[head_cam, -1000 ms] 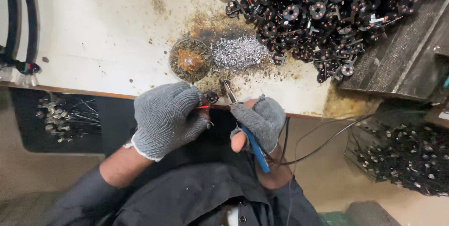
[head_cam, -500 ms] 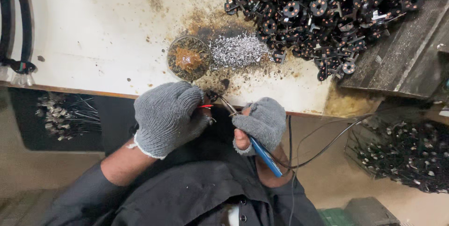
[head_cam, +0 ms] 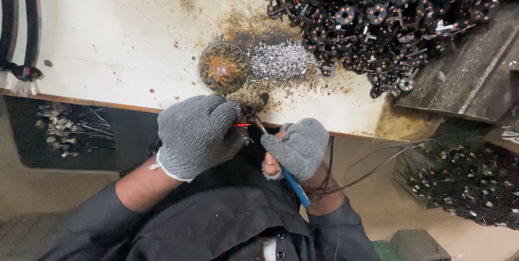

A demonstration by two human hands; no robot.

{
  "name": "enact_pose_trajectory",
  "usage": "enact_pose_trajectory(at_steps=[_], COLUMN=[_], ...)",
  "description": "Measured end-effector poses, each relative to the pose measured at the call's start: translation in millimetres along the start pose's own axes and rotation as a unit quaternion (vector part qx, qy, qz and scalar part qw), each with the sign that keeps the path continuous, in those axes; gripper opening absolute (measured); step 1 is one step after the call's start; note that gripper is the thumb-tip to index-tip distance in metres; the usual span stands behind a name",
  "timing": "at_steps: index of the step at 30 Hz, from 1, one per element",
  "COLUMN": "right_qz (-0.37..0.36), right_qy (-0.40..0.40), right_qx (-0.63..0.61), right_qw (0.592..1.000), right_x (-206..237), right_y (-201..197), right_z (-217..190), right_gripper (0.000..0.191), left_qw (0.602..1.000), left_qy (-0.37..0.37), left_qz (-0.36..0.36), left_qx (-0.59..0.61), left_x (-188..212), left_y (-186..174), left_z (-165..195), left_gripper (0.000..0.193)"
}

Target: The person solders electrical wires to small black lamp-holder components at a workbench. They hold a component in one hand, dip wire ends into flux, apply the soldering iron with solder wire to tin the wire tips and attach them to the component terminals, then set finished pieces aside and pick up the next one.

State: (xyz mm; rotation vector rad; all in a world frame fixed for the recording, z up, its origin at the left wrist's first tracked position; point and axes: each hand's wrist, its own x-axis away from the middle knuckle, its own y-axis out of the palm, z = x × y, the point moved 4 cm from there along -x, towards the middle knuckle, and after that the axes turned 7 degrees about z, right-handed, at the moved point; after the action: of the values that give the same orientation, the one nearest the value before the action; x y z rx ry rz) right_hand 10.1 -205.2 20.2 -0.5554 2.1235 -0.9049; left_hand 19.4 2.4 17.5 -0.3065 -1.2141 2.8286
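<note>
The left hand (head_cam: 197,128), in a grey knitted glove, is curled tight around a small dark part with a thin red wire (head_cam: 243,125) poking out at 3 o'clock. The right hand (head_cam: 298,147), gloved alike, grips a blue-handled soldering iron (head_cam: 281,166), its metal tip pointing to 10 o'clock and touching the part. Both hover just off the near edge of the stained white bench (head_cam: 119,39). At 12 o'clock from the hands sits a round tin of brown flux (head_cam: 223,68), beside a heap of silvery metal clippings (head_cam: 281,60). A big pile of black round connector parts (head_cam: 400,18) fills the 1 o'clock corner.
</note>
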Motion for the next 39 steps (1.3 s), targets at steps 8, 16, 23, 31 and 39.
enact_pose_trajectory(at_steps=[8,16,23,31,39], right_qz=[-0.051,-0.051,0.008,0.014,-0.041], right_qy=[-0.009,-0.011,0.030,0.035,0.006], right_qx=[0.003,-0.004,-0.039,-0.055,-0.035], right_qw=[0.999,0.999,0.999,0.998,0.999], right_x=[9.5,12.0,6.3,-5.7,-1.5], right_y=[3.7,4.9,-0.7,-3.8,-2.7], right_z=[6.4,6.3,5.8,3.0,5.3], right_gripper=[0.036,0.030,0.020,0.017,0.026], left_qw=[1.000,1.000,1.000,1.000,1.000], left_qy=[0.009,0.004,-0.004,-0.001,0.000], left_qz=[0.014,0.010,-0.003,-0.015,-0.012], left_qx=[-0.006,0.006,0.004,-0.003,0.005], left_x=[-2.5,-1.1,-3.9,-2.0,-2.2], left_y=[0.6,-0.8,-0.7,-1.4,-0.2], left_z=[0.4,-0.7,-0.7,-3.1,-3.4], left_gripper=[0.029,0.027,0.026,0.027,0.025])
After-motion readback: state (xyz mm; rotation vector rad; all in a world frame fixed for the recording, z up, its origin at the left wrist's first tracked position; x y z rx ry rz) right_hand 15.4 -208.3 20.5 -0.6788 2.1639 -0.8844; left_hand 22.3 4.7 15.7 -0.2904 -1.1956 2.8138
